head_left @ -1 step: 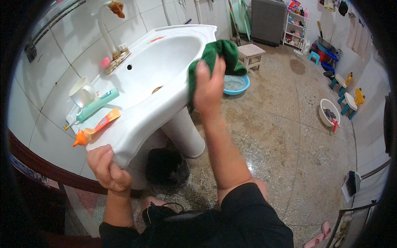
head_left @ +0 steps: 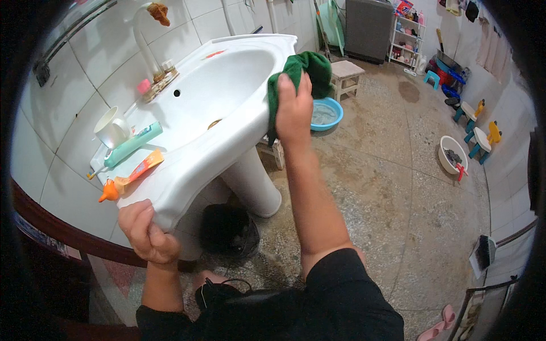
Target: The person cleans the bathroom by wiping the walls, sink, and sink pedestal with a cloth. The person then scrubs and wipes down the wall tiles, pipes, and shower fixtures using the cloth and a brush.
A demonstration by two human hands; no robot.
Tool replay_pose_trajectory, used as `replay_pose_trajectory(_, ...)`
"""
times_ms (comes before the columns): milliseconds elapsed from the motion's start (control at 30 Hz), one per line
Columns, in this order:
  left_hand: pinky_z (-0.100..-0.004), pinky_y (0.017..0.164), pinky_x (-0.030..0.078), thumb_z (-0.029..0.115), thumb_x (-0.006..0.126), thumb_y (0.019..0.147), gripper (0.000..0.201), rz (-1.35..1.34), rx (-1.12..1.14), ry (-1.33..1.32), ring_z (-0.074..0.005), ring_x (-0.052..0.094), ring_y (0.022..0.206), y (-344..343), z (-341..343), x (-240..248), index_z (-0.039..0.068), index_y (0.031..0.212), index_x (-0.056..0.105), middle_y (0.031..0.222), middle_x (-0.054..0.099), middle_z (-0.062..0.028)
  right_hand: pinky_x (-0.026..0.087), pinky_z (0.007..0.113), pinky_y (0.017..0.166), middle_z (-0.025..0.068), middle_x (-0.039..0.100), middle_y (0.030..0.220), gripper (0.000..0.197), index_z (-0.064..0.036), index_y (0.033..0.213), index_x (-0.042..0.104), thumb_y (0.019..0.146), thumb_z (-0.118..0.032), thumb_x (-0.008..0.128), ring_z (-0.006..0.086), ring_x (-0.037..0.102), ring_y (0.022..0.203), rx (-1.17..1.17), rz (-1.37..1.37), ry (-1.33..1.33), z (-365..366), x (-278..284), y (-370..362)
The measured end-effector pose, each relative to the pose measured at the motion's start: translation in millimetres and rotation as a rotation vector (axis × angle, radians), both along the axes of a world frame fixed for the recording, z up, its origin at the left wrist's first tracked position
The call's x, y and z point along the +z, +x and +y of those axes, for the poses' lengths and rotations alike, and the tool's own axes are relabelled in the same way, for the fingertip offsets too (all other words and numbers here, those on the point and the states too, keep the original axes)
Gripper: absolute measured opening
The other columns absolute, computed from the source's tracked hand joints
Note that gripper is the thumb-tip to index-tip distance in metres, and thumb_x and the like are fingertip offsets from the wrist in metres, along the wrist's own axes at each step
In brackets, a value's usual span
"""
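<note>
A white pedestal washbasin [head_left: 190, 170] stands against the tiled wall. At its far right rim, my right hand [head_left: 294, 111] is closed on a green cloth [head_left: 310, 67], pressing it against the outer edge; part of the cloth hangs down. My left hand [head_left: 149, 230] is curled round the basin's near left corner. Beside it on the basin ledge lie an orange tube [head_left: 139, 170] with an orange cap and a green tube [head_left: 133, 144]. A white mug [head_left: 112, 126] and a toothbrush [head_left: 94, 172] are just behind them.
The faucet [head_left: 165, 73] rises at the back of the basin. Below stands a black bucket [head_left: 227, 233]. On the floor beyond are a blue basin of water [head_left: 326, 116], a wooden stool [head_left: 347, 71] and, further right, a white basin [head_left: 449, 146] beside small chairs [head_left: 480, 138].
My right hand and the green cloth have shifted slightly rightward along the basin's outer rim. My left hand stays at the near corner.
</note>
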State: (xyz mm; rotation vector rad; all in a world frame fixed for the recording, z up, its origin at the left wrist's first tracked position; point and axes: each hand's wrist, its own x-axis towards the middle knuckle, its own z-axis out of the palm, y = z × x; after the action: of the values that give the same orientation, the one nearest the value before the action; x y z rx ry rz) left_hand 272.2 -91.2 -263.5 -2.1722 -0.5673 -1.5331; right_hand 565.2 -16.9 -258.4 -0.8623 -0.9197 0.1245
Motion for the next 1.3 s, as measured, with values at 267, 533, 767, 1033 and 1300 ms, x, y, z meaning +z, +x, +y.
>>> replay_pose_trajectory(267, -0.0421, 0.084, 0.04, 0.005, 0.036, 0.079, 0.024, 0.002, 0.143, 0.036, -0.0289, 0.05, 0.087, -14.3, 3.0, -5.7, -0.001, 0.098, 0.05, 0.097, 0.053, -0.0169, 0.007, 0.053, 0.107, 0.0435, 0.006, 0.135, 0.076, 0.0082, 0.138, 0.009, 0.086, -0.028, 0.051, 0.0537, 0.007, 0.129, 0.062, -0.203, -0.043, -60.4, -48.9, -106.1)
replay_pose_trajectory(533, -0.0417, 0.085, 0.04, 0.006, 0.034, 0.079, 0.021, 0.093, 0.306, 0.083, -0.0273, 0.049, 0.089, -15.7, -4.2, -6.7, 0.003, 0.096, 0.047, 0.097, 0.052, -0.0144, 0.029, 0.035, 0.099, 0.02, 0.044, 0.122, 0.047, 0.0039, 0.124, 0.041, 0.089, -0.028, 0.043, 0.0299, 0.041, 0.112, 0.339, 0.028, -0.044, 46.6, -6.3, 56.8)
replay_pose_trajectory(767, -0.0421, 0.084, 0.039, 0.009, 0.035, 0.079, 0.02, 0.01, 0.261, 0.022, -0.027, 0.048, 0.087, -6.5, -6.0, -1.8, 0.004, 0.095, 0.046, 0.096, 0.051, -0.0132, 0.043, 0.033, 0.08, 0.0097, 0.052, 0.109, 0.053, -0.0055, 0.13, 0.038, 0.086, -0.031, 0.052, 0.0197, 0.053, 0.091, 0.527, 0.156, -0.325, 155.3, 17.7, 124.0)
replay_pose_trajectory(1033, -0.0407, 0.078, 0.04, 0.012, 0.037, 0.079, 0.018, -0.004, 0.266, 0.003, -0.0268, 0.047, 0.085, -3.7, -8.3, 0.7, 0.005, 0.092, 0.045, 0.095, 0.05, -0.0139, 0.046, 0.038, 0.082, 0.0157, 0.049, 0.118, 0.058, -0.0069, 0.135, 0.03, 0.086, -0.033, 0.048, 0.0264, 0.054, 0.099, 0.553, 0.401, -0.323, 186.9, 9.0, 130.2)
replay_pose_trajectory(1300, -0.0419, 0.082, 0.04, 0.006, 0.035, 0.075, 0.02, 0.005, 0.177, 0.077, -0.0267, 0.049, 0.085, -5.3, 1.1, 1.5, 0.003, 0.092, 0.046, 0.095, 0.052, -0.0155, 0.041, 0.033, 0.091, 0.0128, 0.051, 0.117, 0.044, 0.0015, 0.125, 0.039, 0.097, -0.031, 0.028, 0.0206, 0.05, 0.105, 0.439, 0.376, 0.118, 37.3, -46.9, 7.6)
